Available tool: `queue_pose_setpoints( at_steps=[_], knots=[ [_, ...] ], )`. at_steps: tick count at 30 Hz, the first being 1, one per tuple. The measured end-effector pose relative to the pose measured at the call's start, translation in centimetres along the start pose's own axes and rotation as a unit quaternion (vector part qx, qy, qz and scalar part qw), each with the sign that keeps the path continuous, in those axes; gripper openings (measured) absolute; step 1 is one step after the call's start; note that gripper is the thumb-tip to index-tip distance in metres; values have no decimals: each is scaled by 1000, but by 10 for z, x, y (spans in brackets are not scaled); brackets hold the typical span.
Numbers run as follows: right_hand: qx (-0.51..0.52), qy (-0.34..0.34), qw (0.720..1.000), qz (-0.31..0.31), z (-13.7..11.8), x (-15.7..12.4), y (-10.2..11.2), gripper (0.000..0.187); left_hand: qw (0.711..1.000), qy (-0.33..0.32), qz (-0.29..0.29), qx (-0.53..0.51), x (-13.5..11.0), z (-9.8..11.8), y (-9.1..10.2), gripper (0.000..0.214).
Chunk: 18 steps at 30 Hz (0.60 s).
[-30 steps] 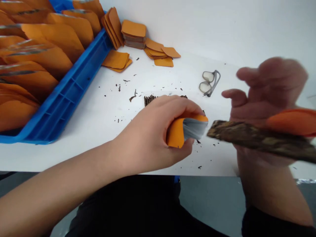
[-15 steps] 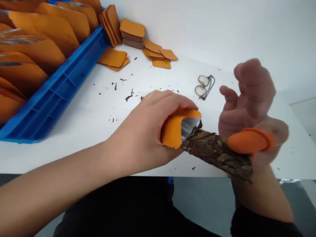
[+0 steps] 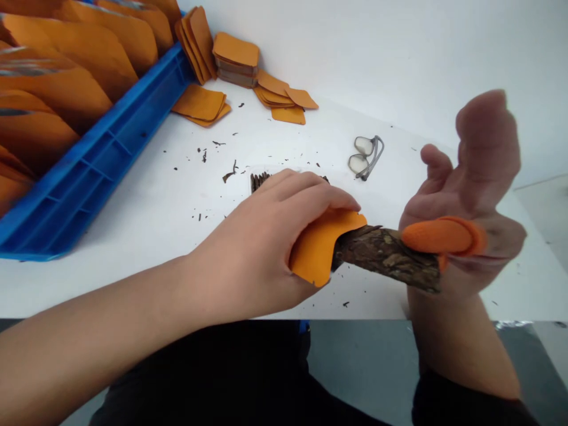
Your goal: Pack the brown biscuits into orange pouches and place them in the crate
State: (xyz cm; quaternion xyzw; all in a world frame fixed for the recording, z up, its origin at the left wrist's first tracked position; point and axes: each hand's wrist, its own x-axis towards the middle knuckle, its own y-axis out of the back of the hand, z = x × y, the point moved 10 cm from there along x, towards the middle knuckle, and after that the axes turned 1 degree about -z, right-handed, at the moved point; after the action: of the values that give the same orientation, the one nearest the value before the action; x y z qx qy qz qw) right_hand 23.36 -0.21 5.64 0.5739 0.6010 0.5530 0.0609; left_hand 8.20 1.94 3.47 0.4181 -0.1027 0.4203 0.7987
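My left hand (image 3: 261, 248) is wrapped round a small orange pouch (image 3: 313, 251), squeezed so that its mouth gapes to the right. A dark brown slab of pressed leaves (image 3: 386, 255) has its left end inside that mouth. My right hand (image 3: 470, 183) grips the slab's other end under the thumb, while some of its fingers point up. An orange rubber finger cot (image 3: 439, 235) covers that thumb. Behind my left hand, a row of thin dark brown pieces (image 3: 258, 180) shows partly; the hand hides the rest.
A blue plastic crate (image 3: 102, 151) full of upright orange pouches (image 3: 80, 53) stands at the left. Stacked orange pouches (image 3: 236, 50) and loose flat ones (image 3: 284, 94) lie at the back. Folded glasses (image 3: 366, 158) rest on the white table (image 3: 155, 236) among dark crumbs.
The slab has gone further left into the pouch's mouth, so its silvery lining is now covered. My right hand has risen slightly, and its fingers have straightened upward.
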Motion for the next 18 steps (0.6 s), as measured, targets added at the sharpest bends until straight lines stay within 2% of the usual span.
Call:
queue_pose_setpoints(
  at_steps=[2,3,6,9,14,16,18],
  knots=[
    [33,79,994,72,-9,-1,12,27,1000,2,3,3,0,-1,0,49],
    [29,109,990,85,-12,-2,13,24,1000,3,1,6,-1,-2,0,50],
    [-41,152,986,59,-16,-2,2,39,1000,-1,-5,11,-2,-1,-3,51],
    [-63,153,985,50,-17,0,-3,48,1000,-4,-1,11,-2,-1,-2,47],
    [-58,154,985,49,-20,-2,-2,41,1000,5,7,9,-2,-3,0,51],
    [-102,129,985,50,-13,-8,-2,42,1000,10,8,7,-2,-4,-1,51],
    [-133,73,987,45,2,-14,-3,49,1000,13,9,3,-1,-4,-1,49]
  ],
)
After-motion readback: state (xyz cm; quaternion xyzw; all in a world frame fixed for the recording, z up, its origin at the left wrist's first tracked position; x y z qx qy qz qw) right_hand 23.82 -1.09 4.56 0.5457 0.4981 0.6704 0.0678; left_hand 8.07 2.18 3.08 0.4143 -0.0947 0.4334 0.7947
